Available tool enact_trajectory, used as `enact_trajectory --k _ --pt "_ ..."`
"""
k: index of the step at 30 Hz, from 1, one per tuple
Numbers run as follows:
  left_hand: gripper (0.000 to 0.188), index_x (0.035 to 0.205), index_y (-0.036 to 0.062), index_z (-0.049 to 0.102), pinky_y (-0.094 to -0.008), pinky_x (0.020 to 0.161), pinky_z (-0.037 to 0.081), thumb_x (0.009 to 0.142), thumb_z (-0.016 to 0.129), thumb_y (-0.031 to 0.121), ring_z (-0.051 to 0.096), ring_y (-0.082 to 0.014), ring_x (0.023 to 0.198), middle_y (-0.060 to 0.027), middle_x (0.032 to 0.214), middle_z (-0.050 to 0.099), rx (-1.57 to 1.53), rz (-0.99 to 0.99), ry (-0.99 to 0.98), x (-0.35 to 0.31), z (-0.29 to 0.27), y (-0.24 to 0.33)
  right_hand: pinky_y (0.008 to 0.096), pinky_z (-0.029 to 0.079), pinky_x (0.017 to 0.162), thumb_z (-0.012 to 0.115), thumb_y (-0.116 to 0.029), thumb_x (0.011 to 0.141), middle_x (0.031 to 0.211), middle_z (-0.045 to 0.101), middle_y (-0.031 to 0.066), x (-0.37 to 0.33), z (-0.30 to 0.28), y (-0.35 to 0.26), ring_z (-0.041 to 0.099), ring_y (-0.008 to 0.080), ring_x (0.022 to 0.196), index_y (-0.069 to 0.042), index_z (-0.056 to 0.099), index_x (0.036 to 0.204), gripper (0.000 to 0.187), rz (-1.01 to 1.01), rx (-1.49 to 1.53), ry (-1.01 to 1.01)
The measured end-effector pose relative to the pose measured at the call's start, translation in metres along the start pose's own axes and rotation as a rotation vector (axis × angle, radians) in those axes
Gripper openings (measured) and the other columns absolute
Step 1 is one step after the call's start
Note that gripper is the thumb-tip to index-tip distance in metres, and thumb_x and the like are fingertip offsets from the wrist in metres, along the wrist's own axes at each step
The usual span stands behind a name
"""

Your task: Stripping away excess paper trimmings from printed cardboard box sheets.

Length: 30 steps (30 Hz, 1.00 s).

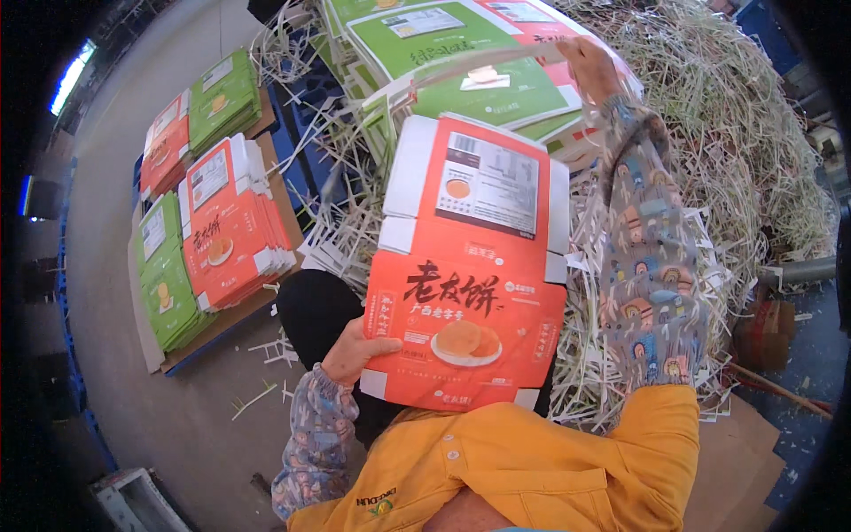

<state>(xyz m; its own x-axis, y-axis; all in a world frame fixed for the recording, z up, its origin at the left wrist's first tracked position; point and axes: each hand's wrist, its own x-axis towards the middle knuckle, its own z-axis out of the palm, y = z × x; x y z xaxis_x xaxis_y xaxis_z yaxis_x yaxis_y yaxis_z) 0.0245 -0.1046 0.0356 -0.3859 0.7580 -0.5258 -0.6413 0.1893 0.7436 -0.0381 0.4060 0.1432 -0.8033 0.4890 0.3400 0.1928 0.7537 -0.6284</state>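
Observation:
A flat, unfolded red cardboard box blank [479, 222] with white flaps lies across my lap. It carries a picture of round cakes on a plate. My left hand [359, 350] grips its left edge, the thumb on top and the other fingers hidden beneath. Stretched out to the far side, my right hand [592, 69] has its fingers closed on a long white paper strip [470, 60]. The strip bows leftward over the stacked green box blanks [443, 40]. Some red blanks [541, 22] lie in that pile too.
On the left, stacks of red blanks [232, 235] and green blanks [222, 102] rest on cardboard over a blue pallet [275, 115]. A large heap of shredded paper strips [727, 115] rises at the right. More strips litter the floor around my legs. Brown cardboard [731, 461] lies at the lower right.

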Motion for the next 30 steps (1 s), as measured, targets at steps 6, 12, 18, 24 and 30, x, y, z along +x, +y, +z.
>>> enact_trajectory --k 6,12,18,24,30 --pt "0.032 0.099 -0.0008 0.056 -0.0254 0.07 0.046 0.07 0.067 0.005 0.057 -0.011 0.076 -0.0057 0.088 0.062 0.487 0.141 -0.084 -0.049 0.008 0.073 0.0226 0.029 0.041 0.052 -0.026 0.083 0.054 0.045 -0.0012 -0.001 0.017 -0.072 0.039 0.0062 0.046 -0.003 0.052 0.07 0.026 -0.094 0.194 0.034" --pt "0.041 0.096 -0.0029 0.056 -0.0254 0.057 0.046 0.059 0.073 0.002 0.058 -0.0108 0.066 -0.0068 0.078 0.063 0.594 0.278 0.142 -0.139 -0.039 0.091 0.0197 0.035 0.045 0.051 -0.028 0.086 0.057 0.047 -0.0017 -0.002 0.014 -0.066 0.043 0.0055 0.048 -0.004 0.053 0.079 0.025 -0.088 0.469 -0.174" --pt "0.048 0.098 -0.0073 0.054 -0.0303 0.067 0.05 0.052 0.07 -0.007 0.061 -0.0196 0.077 -0.0116 0.087 0.063 0.163 0.515 0.591 -0.216 -0.052 0.051 0.018 0.033 0.045 0.05 -0.028 0.087 0.06 0.048 -0.0028 -0.09 0.034 -0.106 0.041 0.0042 0.05 -0.005 0.053 0.081 0.024 -0.04 0.579 -0.449" --pt "0.053 0.104 -0.0068 0.052 -0.0312 0.068 0.05 0.053 0.069 -0.006 0.061 -0.0209 0.079 -0.0117 0.092 0.062 0.382 0.625 0.514 -0.242 -0.074 0.058 0.0173 0.033 0.048 0.05 -0.026 0.086 0.069 0.05 -0.0042 -0.133 -0.047 -0.01 0.041 0.0033 0.054 -0.002 0.056 0.095 0.027 0.262 0.806 -0.236" --pt "0.058 0.111 -0.0039 0.048 -0.0326 0.08 0.045 0.056 0.066 0.0 0.058 -0.0216 0.09 -0.0116 0.102 0.059 0.287 0.745 0.74 -0.226 -0.074 0.071 0.0189 0.035 0.052 0.053 -0.028 0.084 0.071 0.05 -0.0028 -0.217 -0.152 0.131 0.043 0.0054 0.057 -0.001 0.054 0.096 0.03 0.254 1.065 -0.035"
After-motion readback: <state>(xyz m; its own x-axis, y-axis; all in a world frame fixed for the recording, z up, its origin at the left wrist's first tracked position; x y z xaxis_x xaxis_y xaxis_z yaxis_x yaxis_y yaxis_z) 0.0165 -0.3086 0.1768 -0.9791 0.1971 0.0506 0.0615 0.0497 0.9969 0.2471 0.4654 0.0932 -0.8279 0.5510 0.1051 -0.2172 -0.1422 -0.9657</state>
